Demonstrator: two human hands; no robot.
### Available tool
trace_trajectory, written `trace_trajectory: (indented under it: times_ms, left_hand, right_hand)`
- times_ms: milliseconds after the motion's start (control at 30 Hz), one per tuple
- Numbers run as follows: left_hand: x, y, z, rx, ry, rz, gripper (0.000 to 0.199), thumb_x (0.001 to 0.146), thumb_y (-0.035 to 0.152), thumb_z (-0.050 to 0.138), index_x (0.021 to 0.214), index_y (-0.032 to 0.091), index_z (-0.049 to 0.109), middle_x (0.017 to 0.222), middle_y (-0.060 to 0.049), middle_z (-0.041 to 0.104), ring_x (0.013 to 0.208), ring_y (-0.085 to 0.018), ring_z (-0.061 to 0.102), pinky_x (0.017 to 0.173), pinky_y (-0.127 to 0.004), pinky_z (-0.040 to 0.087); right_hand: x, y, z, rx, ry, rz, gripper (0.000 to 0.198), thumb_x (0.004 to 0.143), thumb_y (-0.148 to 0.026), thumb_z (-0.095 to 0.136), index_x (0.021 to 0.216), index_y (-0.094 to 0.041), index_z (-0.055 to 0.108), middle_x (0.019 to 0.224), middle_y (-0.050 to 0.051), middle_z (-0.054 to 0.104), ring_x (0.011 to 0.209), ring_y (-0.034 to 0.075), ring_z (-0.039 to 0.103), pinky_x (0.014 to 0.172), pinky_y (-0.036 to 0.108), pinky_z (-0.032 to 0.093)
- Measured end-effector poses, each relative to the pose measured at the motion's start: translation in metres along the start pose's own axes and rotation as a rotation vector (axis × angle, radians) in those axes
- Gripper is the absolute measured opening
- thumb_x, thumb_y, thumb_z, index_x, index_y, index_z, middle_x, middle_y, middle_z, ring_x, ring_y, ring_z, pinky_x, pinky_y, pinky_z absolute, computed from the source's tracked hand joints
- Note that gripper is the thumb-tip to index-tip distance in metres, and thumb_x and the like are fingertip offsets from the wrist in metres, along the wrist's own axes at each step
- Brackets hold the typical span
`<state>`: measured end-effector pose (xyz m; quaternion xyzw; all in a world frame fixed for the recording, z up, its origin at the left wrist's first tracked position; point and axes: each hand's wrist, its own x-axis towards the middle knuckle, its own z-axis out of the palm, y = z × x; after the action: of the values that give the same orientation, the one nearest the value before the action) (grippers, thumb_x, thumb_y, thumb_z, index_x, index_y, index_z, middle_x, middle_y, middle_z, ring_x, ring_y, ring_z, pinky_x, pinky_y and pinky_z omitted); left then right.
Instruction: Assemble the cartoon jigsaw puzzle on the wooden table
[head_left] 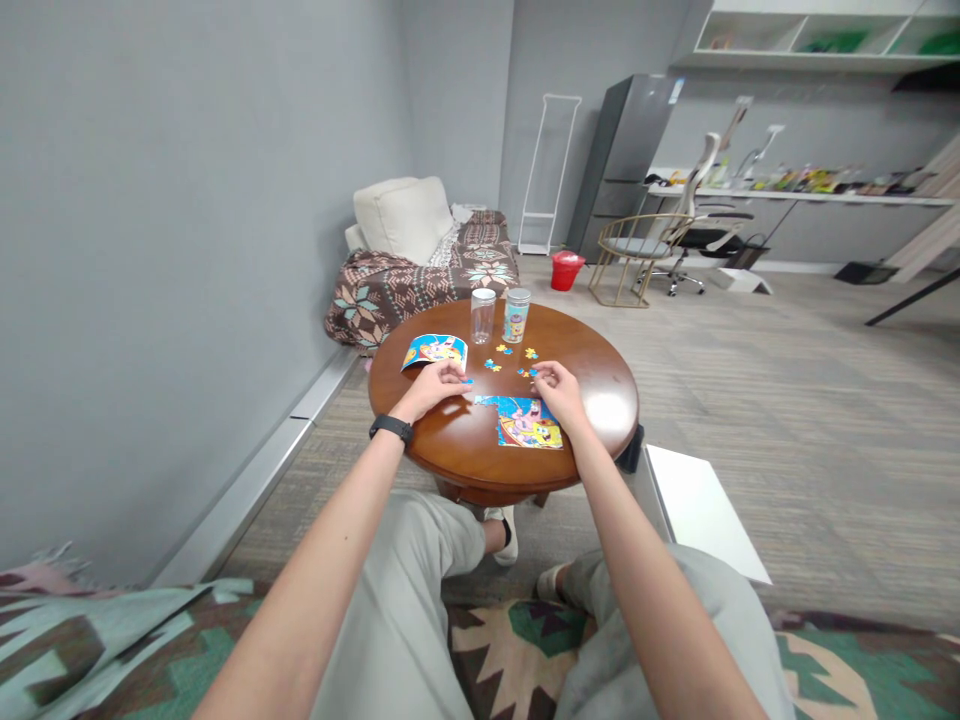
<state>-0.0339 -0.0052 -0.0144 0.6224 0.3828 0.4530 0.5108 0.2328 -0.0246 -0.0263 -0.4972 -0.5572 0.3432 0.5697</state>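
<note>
A partly assembled jigsaw puzzle (531,424) with yellow and pink cartoon figures lies near the front of the round table; its left side is ragged. My left hand (439,388), left of the puzzle, pinches a small blue puzzle piece at its fingertips. My right hand (559,392) is over the puzzle's upper right edge, its fingers curled together at a blue puzzle piece (533,373). Several loose puzzle pieces (492,366) in blue and yellow are scattered behind the puzzle. Beside my left hand a bent picture sheet (435,349) shows similar cartoon figures.
Two lidded jars stand at the back of the wooden table (607,370): a clear jar (482,318) and a jar with a cartoon label (516,318). Beyond are a blanket-covered sofa (427,265), a red bin (566,270) and chairs. A white box (705,510) is at the right.
</note>
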Motion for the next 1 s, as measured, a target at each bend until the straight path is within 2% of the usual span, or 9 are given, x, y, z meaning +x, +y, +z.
trace_trajectory:
  times_ms: [133, 233, 367, 500, 633, 833, 1000]
  left_hand:
    - [0.0000, 0.0005, 0.0005, 0.006, 0.016, 0.013, 0.047, 0.055, 0.039, 0.090, 0.081, 0.016, 0.059, 0.084, -0.002, 0.069, 0.081, -0.015, 0.067, 0.081, -0.031, 0.053]
    - [-0.0002, 0.0009, 0.0005, -0.012, 0.015, 0.004, 0.051, 0.052, 0.039, 0.092, 0.083, 0.016, 0.060, 0.087, -0.003, 0.070, 0.083, -0.017, 0.069, 0.083, -0.032, 0.054]
    - [-0.0010, 0.0015, 0.0005, -0.008, 0.010, -0.018, 0.050, 0.053, 0.036, 0.093, 0.083, 0.016, 0.058, 0.083, -0.001, 0.069, 0.075, -0.014, 0.068, 0.079, -0.031, 0.054]
    - [-0.0003, 0.0014, 0.0006, -0.049, 0.004, -0.024, 0.050, 0.055, 0.035, 0.092, 0.088, 0.015, 0.060, 0.091, -0.004, 0.071, 0.080, -0.014, 0.069, 0.084, -0.033, 0.054]
    - [0.0002, 0.0011, 0.0006, -0.034, 0.020, -0.024, 0.053, 0.053, 0.033, 0.093, 0.088, 0.016, 0.057, 0.087, -0.002, 0.069, 0.077, -0.014, 0.068, 0.082, -0.032, 0.054]
    - [0.0001, 0.0006, 0.0001, -0.024, 0.022, -0.007, 0.051, 0.055, 0.035, 0.091, 0.088, 0.016, 0.057, 0.090, -0.002, 0.067, 0.077, -0.012, 0.067, 0.080, -0.029, 0.054]
    - [0.0008, -0.0011, -0.0006, 0.018, 0.026, 0.015, 0.048, 0.055, 0.034, 0.090, 0.083, 0.017, 0.054, 0.085, 0.002, 0.063, 0.075, -0.011, 0.064, 0.077, -0.026, 0.053]
  right_hand:
    - [0.0020, 0.0039, 0.0000, -0.011, -0.007, -0.017, 0.029, 0.065, -0.029, 0.054, 0.092, -0.022, 0.061, 0.082, 0.003, 0.066, 0.072, 0.019, 0.066, 0.071, 0.034, 0.054]
    - [0.0015, 0.0030, -0.0025, -0.092, 0.013, -0.085, 0.028, 0.066, -0.028, 0.051, 0.091, -0.022, 0.062, 0.082, 0.004, 0.066, 0.074, 0.019, 0.062, 0.072, 0.033, 0.052]
    - [0.0002, 0.0002, -0.0060, -0.227, 0.049, -0.166, 0.024, 0.064, -0.024, 0.052, 0.085, -0.021, 0.064, 0.082, 0.003, 0.061, 0.072, 0.018, 0.056, 0.071, 0.032, 0.049]
    - [0.0011, 0.0008, -0.0039, -0.162, 0.043, -0.104, 0.019, 0.067, -0.026, 0.058, 0.084, -0.021, 0.064, 0.083, 0.004, 0.064, 0.071, 0.018, 0.058, 0.068, 0.032, 0.050]
    - [0.0010, 0.0010, -0.0004, -0.038, -0.003, -0.023, 0.024, 0.070, -0.040, 0.067, 0.085, -0.021, 0.063, 0.074, 0.002, 0.065, 0.066, 0.018, 0.062, 0.063, 0.031, 0.051]
    - [-0.0008, -0.0004, -0.0004, -0.011, -0.018, -0.028, 0.030, 0.076, -0.050, 0.065, 0.087, -0.022, 0.062, 0.062, -0.003, 0.062, 0.049, 0.013, 0.056, 0.051, 0.027, 0.045]
    - [0.0006, 0.0034, 0.0004, 0.028, -0.013, -0.007, 0.031, 0.075, -0.052, 0.065, 0.083, -0.023, 0.056, 0.069, 0.000, 0.066, 0.058, 0.016, 0.063, 0.054, 0.027, 0.048]
